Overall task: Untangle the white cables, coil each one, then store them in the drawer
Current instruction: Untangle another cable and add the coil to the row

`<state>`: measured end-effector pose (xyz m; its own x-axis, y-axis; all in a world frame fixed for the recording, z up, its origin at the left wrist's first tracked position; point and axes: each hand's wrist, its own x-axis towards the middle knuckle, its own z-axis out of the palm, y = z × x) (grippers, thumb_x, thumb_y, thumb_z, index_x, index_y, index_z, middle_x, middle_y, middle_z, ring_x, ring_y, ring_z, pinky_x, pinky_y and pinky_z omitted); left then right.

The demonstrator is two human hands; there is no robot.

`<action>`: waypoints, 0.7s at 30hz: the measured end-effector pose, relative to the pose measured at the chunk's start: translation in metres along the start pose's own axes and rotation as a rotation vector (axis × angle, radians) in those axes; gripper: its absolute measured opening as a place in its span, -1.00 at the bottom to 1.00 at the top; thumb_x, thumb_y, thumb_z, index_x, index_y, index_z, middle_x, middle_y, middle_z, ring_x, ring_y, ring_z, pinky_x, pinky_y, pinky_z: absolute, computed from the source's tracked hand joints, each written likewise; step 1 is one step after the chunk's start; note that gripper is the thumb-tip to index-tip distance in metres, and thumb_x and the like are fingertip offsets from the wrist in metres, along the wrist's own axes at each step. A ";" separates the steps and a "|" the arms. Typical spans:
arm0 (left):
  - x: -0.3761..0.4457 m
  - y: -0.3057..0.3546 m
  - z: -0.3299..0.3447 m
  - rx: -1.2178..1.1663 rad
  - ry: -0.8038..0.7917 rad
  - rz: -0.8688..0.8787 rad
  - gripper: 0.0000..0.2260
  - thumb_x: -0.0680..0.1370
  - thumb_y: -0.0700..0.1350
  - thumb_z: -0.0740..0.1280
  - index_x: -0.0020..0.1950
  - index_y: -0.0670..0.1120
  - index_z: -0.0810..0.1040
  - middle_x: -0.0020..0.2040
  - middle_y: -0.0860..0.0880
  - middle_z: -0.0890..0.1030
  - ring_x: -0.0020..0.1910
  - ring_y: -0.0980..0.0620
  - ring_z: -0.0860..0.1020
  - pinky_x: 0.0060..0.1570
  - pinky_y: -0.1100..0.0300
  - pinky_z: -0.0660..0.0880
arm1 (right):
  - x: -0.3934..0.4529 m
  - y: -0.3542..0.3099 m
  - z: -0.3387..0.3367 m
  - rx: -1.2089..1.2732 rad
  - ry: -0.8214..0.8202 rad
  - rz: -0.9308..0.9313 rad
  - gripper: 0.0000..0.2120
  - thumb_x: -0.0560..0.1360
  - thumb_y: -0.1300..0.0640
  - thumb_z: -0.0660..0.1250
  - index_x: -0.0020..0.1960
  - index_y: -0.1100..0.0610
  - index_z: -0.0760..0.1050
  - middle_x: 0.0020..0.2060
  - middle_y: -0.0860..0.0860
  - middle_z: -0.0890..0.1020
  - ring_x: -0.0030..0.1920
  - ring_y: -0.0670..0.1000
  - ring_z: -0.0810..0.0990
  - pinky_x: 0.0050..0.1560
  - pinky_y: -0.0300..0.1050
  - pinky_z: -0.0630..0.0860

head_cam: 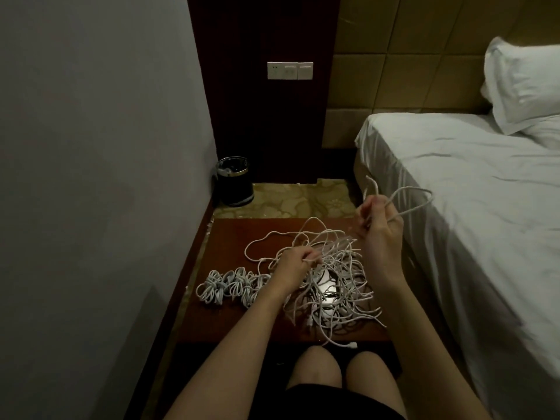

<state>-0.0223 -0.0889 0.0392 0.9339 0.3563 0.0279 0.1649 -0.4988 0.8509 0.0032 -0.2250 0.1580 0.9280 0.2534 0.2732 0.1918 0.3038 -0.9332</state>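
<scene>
1. A low, reddish-brown wooden bedside table (242, 234) stands in front of the seated person; every place below is given from it.
2. A loose tangle of white cables (333, 280) covers the table's middle and right part, and some strands hang over its near edge.
3. A row of small coiled white cable bundles (230, 286) lies on the table's left part, just beside the tangle.
4. The left hand (295, 263) is low over the table, at the tangle's left edge, its fingers curled and pinching a strand from the heap.
5. The right hand (380, 228) is raised above the table's far right corner; its fingers are closed round a loop of white cable (409, 204) that arcs out toward the bed, with strands trailing down into the tangle.
6. A bed with white sheets (469, 207) lies right of the table, with a white pillow (524, 86) at its head.
7. A black round waste bin (235, 181) stands on the floor beyond the table's far left corner.
8. A white switch plate (290, 70) sits on the dark wall panel beyond the table.
</scene>
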 end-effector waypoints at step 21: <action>0.016 0.026 -0.009 0.174 0.007 -0.076 -0.75 0.61 -0.25 0.19 0.27 -0.18 0.49 0.23 -0.17 0.55 0.22 -0.17 0.52 0.24 -0.12 0.43 | 0.013 0.059 -0.011 -0.969 -0.452 0.158 -0.58 0.52 -0.19 0.28 -0.12 0.19 0.55 -0.36 0.06 0.59 -0.42 -0.06 0.46 -0.36 -0.11 0.40</action>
<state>-0.0060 -0.0895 0.0666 0.9145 0.4036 -0.0285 0.2876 -0.5990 0.7473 0.0298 -0.2141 0.1042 0.7983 0.6022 0.0095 0.4360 -0.5670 -0.6989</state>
